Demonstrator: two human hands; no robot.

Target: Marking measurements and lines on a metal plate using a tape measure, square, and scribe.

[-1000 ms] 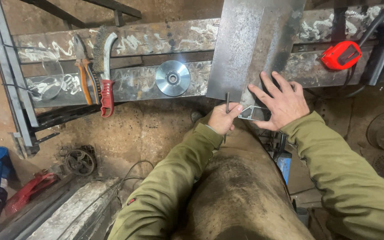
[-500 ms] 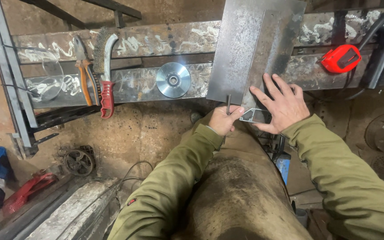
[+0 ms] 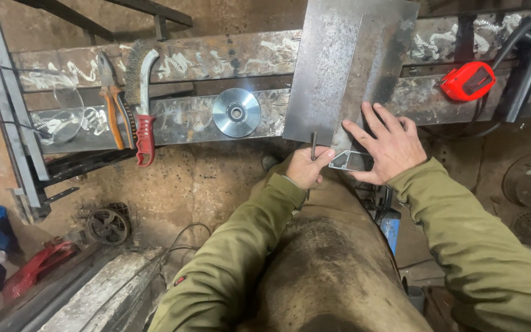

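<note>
A grey steel sheet [image 3: 345,67] is shown laid across two scuffed steel beams [image 3: 192,58], its near edge overhanging toward the person; all positions below are given relative to this sheet. At its near edge, a slim dark scriber [image 3: 313,145] is gripped upright in the clenched left hand [image 3: 306,167], the tip being set against the sheet's lower border. Just beside it, a small metal try square [image 3: 351,161] is pressed to the same edge, and it is steadied by the right hand [image 3: 388,147], which lies flat with fingers spread, partly on the sheet and partly on the square. No scribed line can be made out on the sheet's surface, so the marking is judged to be at or near its start, with the stroke along the square not yet visibly made; whether a faint mark exists cannot be told. To the left of the sheet a shiny grinding disc [image 3: 236,112] is seen on the near beam, and farther left a wire brush [image 3: 140,101] and orange-handled pliers [image 3: 112,107]. To the right a red tape measure [image 3: 469,81] rests on the beams.
</note>
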